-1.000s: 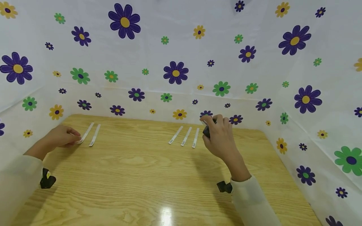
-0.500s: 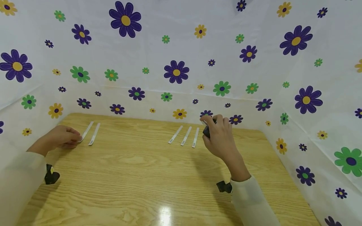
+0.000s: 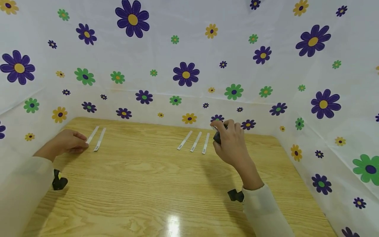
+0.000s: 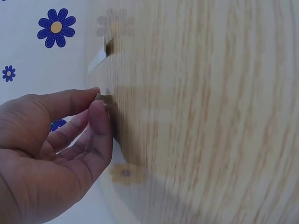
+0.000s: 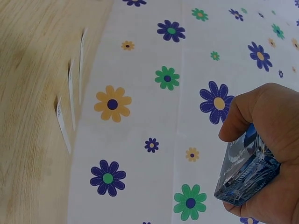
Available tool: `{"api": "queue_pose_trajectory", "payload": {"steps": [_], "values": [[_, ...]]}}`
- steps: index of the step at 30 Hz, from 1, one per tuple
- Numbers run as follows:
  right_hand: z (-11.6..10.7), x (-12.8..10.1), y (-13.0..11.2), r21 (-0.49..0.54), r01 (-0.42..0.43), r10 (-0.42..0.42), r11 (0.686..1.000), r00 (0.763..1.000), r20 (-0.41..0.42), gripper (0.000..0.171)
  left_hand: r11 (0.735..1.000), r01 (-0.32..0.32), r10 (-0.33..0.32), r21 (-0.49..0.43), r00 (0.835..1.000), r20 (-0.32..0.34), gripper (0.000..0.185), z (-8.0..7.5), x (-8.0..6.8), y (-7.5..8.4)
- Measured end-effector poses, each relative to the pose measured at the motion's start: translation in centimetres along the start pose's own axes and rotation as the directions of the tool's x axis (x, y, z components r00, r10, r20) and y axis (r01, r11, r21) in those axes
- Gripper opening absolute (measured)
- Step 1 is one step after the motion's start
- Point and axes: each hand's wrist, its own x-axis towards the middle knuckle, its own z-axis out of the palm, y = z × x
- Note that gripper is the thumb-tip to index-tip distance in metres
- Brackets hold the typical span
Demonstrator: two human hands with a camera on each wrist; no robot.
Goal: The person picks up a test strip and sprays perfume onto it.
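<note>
At the table's left, my left hand (image 3: 69,141) pinches the near end of a white paper strip (image 3: 93,133) between thumb and index finger. In the left wrist view, only a small tip of this pinched strip (image 4: 100,97) shows. A second white strip (image 3: 100,139) lies just right of it, its printed end bent up. My right hand (image 3: 232,144) grips a dark blue, shiny, glass-like perfume bottle (image 5: 243,170) above the far right of the table. Three more strips (image 3: 195,142) lie side by side to the left of the bottle, their printed ends toward me.
A wood-grain table (image 3: 142,184) spreads beneath both hands. White cloth walls (image 3: 160,59) with printed flowers stand at the back and both sides. Black camera mounts (image 3: 236,195) hang below each sleeve. The right hand is close to the back wall.
The left hand has shifted slightly right and a little away from me while holding the end of the strip. The right hand and its bottle stay almost still. The head view has tilted slightly.
</note>
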Motion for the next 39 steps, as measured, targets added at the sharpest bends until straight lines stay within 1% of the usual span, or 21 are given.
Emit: {"api": "queue_pose_trajectory", "payload": {"steps": [7, 13, 16, 20, 25, 29, 31, 36, 39], "values": [[0.0, 0.0, 0.0, -0.005, -0.001, 0.001, 1.000, 1.000, 0.013, 0.055, 0.998, 0.034, -0.035, -0.047, 0.999, -0.010, 0.038, -0.1, -0.1, 0.3], [0.0, 0.0, -0.1, -0.005, -0.011, 0.011, 1.000, 1.000, 0.027, 0.055, 0.996, 0.058, -0.059, -0.068, 0.998, -0.015, 0.042, -0.4, 0.1, 0.0], [0.0, 0.0, -0.1, -0.004, -0.014, 0.015, 1.000, 0.999, 0.031, 0.055, 0.996, 0.048, -0.050, -0.071, 0.999, -0.022, 0.042, -0.6, 0.2, -0.1], [0.0, 0.1, -0.1, -0.004, -0.018, 0.018, 1.000, 0.999, 0.033, 0.055, 0.997, 0.016, -0.019, -0.073, 0.999, -0.040, 0.041, -0.8, 0.1, -0.1], [0.0, 0.0, -0.2, -0.003, -0.022, 0.022, 1.000, 0.999, 0.033, 0.055, 0.997, -0.001, -0.003, -0.075, 0.998, -0.062, 0.045, -0.7, 0.1, 0.1], [0.1, 0.0, -0.1, -0.005, -0.023, 0.023, 1.000, 0.999, 0.035, 0.056, 0.997, -0.022, 0.017, -0.068, 0.997, -0.073, 0.049, -0.2, 0.2, 0.7], [0.1, 0.0, -0.1, -0.005, -0.024, 0.024, 1.000, 0.999, 0.036, 0.056, 0.997, -0.041, 0.037, -0.065, 0.997, -0.074, 0.050, 0.1, 0.3, 1.1], [0.1, 0.0, -0.1, -0.008, -0.028, 0.028, 1.000, 0.999, 0.042, 0.056, 0.993, -0.096, 0.091, -0.062, 0.993, -0.081, 0.049, 0.7, 0.6, 2.2], [0.2, 0.1, -0.1, -0.008, -0.030, 0.030, 1.000, 0.999, 0.042, 0.056, 0.993, -0.112, 0.108, -0.044, 0.991, -0.084, 0.047, 1.2, 0.6, 3.0]]}}
